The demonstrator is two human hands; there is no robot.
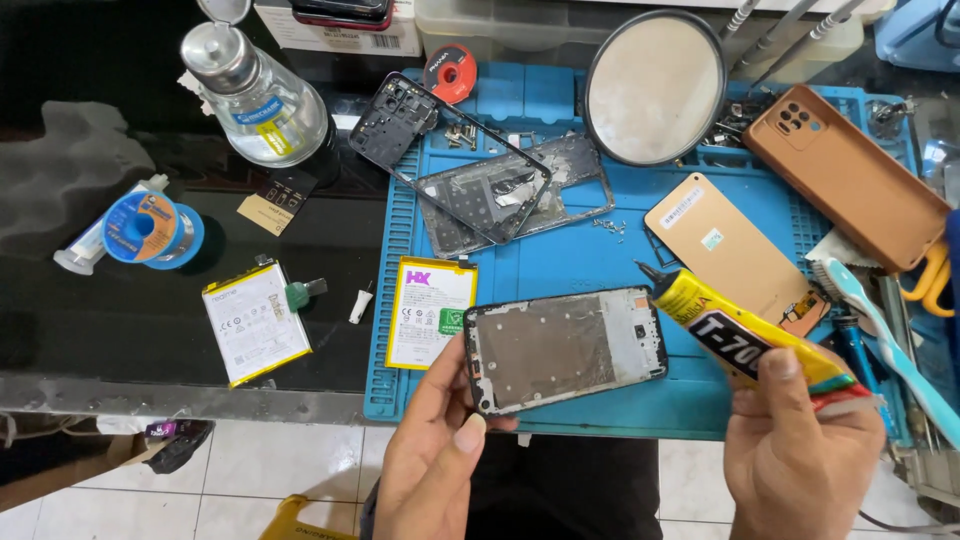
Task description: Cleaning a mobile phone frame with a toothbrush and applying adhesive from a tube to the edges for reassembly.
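Two white yellow-edged batteries (430,311) (256,322); right hand (800,450) grips yellow glue tube (745,337).

**Black bench, blue mat, parts everywhere**

Dark glossy workbench (120,320) carries a blue ribbed silicone work mat (590,260); on the bare top, a white yellow-edged flat battery (256,322), blue solder spool (152,229), clear glass bottle (262,100); on the mat, a second yellow-edged battery (428,310), round mirror (655,87), gold back cover (728,245).

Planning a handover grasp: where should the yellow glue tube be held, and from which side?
Grip the yellow glue tube on its flattened rear body, where the right hand has it now, coming from below and behind. The black nozzle tip sits close to the phone frame held by the left hand, so that end should probably stay free. The tube lies tilted, nozzle up-left, and its wide flat rear suits a pinch by the fingers.
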